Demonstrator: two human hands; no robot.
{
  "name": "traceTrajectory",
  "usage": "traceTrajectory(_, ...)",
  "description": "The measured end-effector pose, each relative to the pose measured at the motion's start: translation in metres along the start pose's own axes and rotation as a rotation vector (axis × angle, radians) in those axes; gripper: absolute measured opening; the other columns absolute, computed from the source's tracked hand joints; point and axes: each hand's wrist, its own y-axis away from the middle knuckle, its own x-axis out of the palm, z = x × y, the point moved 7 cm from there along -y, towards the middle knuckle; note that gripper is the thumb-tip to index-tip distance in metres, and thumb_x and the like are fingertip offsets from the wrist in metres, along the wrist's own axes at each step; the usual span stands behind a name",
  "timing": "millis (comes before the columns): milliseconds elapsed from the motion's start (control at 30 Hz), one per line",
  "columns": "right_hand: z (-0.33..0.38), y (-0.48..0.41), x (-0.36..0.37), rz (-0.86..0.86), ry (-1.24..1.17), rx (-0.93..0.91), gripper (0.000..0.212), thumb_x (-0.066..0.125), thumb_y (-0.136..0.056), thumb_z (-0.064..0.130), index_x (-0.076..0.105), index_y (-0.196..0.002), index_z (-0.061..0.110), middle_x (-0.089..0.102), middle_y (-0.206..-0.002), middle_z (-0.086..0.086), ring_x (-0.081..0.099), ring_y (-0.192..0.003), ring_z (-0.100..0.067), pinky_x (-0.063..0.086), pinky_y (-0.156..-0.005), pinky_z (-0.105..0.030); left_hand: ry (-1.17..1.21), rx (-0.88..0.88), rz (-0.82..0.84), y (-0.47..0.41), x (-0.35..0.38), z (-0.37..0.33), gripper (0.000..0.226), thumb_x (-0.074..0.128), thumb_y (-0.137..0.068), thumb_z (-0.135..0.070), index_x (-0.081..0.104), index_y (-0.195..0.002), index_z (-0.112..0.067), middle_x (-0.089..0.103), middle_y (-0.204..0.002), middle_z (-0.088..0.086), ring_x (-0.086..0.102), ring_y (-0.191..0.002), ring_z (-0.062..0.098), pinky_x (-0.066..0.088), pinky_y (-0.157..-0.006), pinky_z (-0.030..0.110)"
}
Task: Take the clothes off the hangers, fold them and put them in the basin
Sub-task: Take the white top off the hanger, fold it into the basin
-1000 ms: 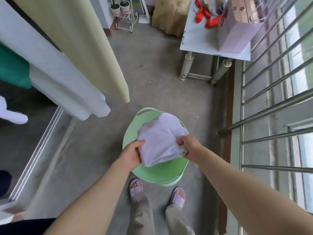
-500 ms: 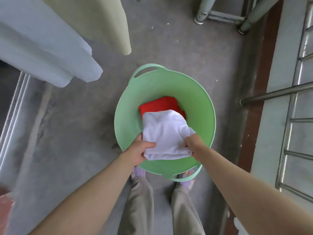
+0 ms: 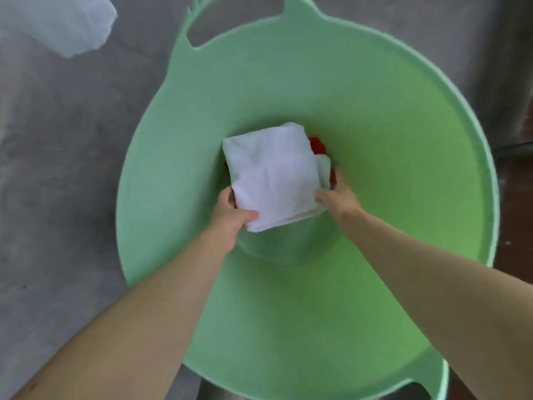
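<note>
I've lowered the folded white garment (image 3: 274, 174) onto the red garment (image 3: 317, 145) at the green basin (image 3: 389, 125) bottom; L hand (image 3: 230, 217) & R hand (image 3: 337, 197) both grip its near edge.

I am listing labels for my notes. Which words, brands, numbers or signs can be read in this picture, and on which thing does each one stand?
None: no text can be read anywhere in this picture.
The green basin shows no brand or mark.
The folded white garment shows no print or tag.
The red garment under it is almost fully hidden.
The hanging white cloth at top left is plain and blurred.
</note>
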Motion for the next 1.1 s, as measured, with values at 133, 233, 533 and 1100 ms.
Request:
traceTrajectory(133, -0.029, -0.043, 0.013, -0.049, -0.035, 0.050, 0.084, 0.066, -0.073, 0.019, 0.029, -0.148, 0.022, 0.049, -0.140, -0.003, 0.049, -0.126, -0.024, 0.041, -0.107, -0.040, -0.093, -0.055, -0.012, -0.040, -0.003, 0.030, 0.094, 0.064, -0.076, 0.015, 0.018, -0.150, -0.021, 0.049, -0.127, 0.008, 0.052, -0.114, 0.024, 0.041, -0.097, 0.037)
traceTrajectory(233, -0.030, -0.051, 0.023, -0.046, 0.142, -0.006, 0.056, 0.057, -0.088, 0.010, 0.042, -0.142, 0.014, 0.051, -0.138, -0.006, 0.051, -0.123, -0.023, 0.040, -0.103, -0.029, -0.078, -0.029, -0.066, -0.051, -0.003, 0.036, 0.081, 0.062, -0.078, 0.013, 0.029, -0.145, -0.019, 0.052, -0.126, 0.012, 0.055, -0.115, 0.027, 0.046, -0.099, 0.044)
traceTrajectory(533, -0.022, -0.079, 0.037, -0.094, 0.390, -0.071, 0.051, 0.066, -0.082, 0.043, 0.058, -0.125, 0.019, 0.042, -0.134, -0.008, 0.054, -0.099, -0.023, 0.042, -0.095, -0.027, -0.055, -0.009, -0.110, -0.060, -0.003, 0.032, 0.079, 0.060, -0.081, 0.012, 0.030, -0.146, -0.021, 0.054, -0.131, 0.007, 0.056, -0.114, 0.024, 0.048, -0.077, 0.035)
traceTrajectory(1100, -0.021, -0.067, 0.017, -0.244, 0.129, -0.187, 0.030, 0.054, -0.091, 0.013, 0.052, -0.121, 0.011, 0.058, -0.101, 0.004, 0.053, -0.088, -0.015, 0.040, -0.077, -0.024, -0.140, 0.086, -0.234, -0.068, 0.003, 0.022, 0.037, 0.061, -0.078, 0.008, 0.057, -0.110, -0.011, 0.065, -0.110, 0.008, 0.061, -0.100, 0.028, 0.052, -0.088, 0.041)
